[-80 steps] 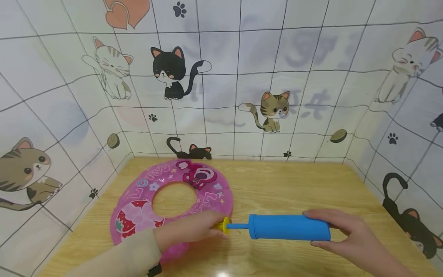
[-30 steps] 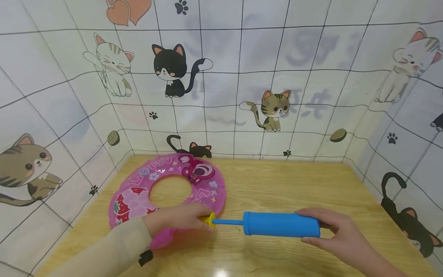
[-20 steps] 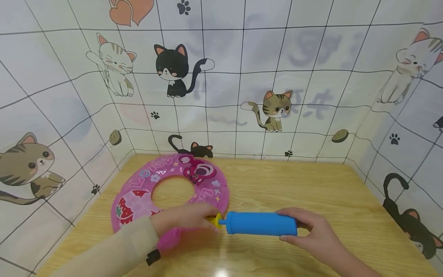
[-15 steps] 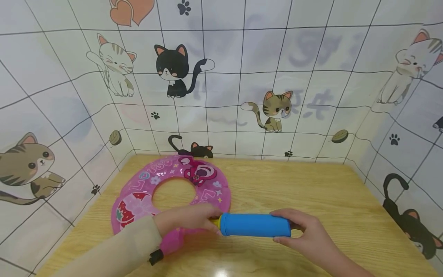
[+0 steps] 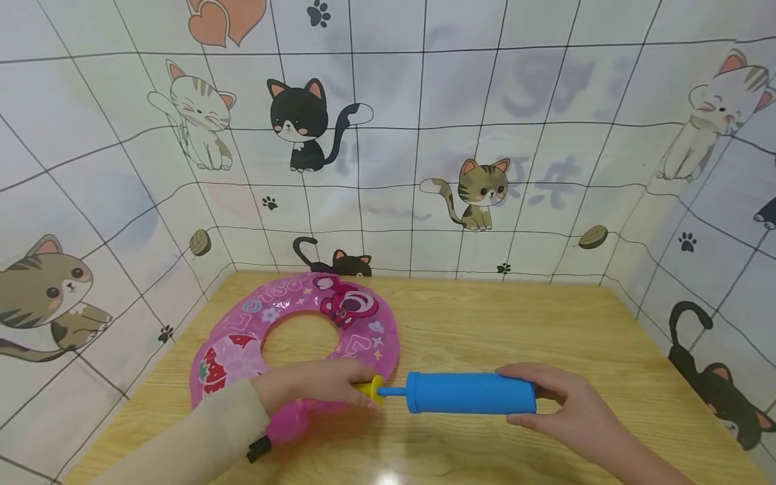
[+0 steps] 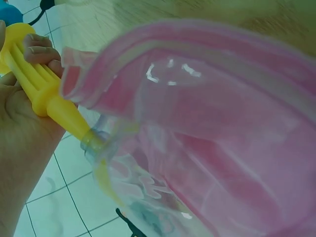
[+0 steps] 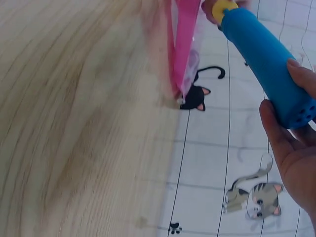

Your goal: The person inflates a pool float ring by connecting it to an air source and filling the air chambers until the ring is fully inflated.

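Our left hand grips the yellow handle, our right hand the blue cylinder. At left lies our pink ring.

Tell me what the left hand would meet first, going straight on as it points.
Likely the blue pump barrel: the left hand, gripping the yellow handle, points along the thin blue rod towards it, though depth is uncertain.

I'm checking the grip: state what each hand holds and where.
The left hand grips the pump's yellow handle; the right hand holds its blue barrel near the opposite end.
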The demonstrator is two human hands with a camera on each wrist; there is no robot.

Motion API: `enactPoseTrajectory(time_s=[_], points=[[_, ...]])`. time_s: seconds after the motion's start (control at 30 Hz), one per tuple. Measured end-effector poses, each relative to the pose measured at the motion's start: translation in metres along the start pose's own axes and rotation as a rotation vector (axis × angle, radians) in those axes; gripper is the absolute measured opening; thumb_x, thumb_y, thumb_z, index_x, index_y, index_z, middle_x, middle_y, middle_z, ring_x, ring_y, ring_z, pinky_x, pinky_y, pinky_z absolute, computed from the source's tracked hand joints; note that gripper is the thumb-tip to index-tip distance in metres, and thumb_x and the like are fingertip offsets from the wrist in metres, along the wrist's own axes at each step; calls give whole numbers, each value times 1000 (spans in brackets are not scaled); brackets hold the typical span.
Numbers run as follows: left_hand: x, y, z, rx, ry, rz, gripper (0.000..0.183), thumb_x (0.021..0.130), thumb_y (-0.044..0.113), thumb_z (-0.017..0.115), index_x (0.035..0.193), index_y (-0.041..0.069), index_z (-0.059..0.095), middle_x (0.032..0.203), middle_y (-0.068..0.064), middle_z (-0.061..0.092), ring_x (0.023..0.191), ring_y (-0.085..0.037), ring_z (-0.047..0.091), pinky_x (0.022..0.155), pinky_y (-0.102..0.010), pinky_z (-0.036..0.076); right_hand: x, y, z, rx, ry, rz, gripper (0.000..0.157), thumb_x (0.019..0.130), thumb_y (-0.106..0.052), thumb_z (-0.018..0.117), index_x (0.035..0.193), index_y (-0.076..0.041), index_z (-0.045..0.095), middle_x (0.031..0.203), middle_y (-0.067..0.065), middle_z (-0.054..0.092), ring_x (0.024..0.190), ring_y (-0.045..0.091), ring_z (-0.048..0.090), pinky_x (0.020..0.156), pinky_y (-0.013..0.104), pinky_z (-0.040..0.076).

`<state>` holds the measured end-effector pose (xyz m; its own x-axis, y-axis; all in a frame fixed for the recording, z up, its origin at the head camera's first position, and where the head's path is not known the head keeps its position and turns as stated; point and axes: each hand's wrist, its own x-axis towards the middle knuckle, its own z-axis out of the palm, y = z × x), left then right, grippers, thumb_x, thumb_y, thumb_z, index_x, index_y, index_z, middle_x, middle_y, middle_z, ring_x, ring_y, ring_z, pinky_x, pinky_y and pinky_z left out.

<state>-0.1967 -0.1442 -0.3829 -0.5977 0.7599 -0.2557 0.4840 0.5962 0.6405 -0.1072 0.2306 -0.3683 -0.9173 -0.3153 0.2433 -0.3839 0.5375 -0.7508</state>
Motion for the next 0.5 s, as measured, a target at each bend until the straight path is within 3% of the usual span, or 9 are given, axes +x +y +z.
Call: enactPoseTrajectory(time_s=[0.13,0.27,0.4,0.5], points=[[-5,-3,-1,15,1,-41,19,91,36,69,100,21,61,81,8,51,79,-7,49,73,-25,46,-6,10,-17,-14,4,20,55,75,-22,85,126,-16,65,125,9,61,105,12,61,75,26,54],[-10,-7,-1,74,1,-67,21,91,40,67,101,23,60,83,9,52,81,-7,50,75,-26,45,-14,17,-32,-59,15,23,54,76,-22,84,126,-17,65,124,-1,62,103,-1,58,74,26,55],[-14,-10,0,107,8,-81,20,92,40,66,101,23,59,81,9,52,79,-7,50,74,-26,45,-25,22,-45,-101,29,3,55,76,-17,84,128,-16,64,123,-14,60,103,-4,56,74,25,54],[-16,-9,1,104,14,-94,19,93,38,66,102,23,59,82,10,52,79,-7,50,73,-26,45,-30,24,-51,-109,32,-25,58,75,-12,83,130,-14,62,124,-15,59,105,-4,56,74,26,55]])
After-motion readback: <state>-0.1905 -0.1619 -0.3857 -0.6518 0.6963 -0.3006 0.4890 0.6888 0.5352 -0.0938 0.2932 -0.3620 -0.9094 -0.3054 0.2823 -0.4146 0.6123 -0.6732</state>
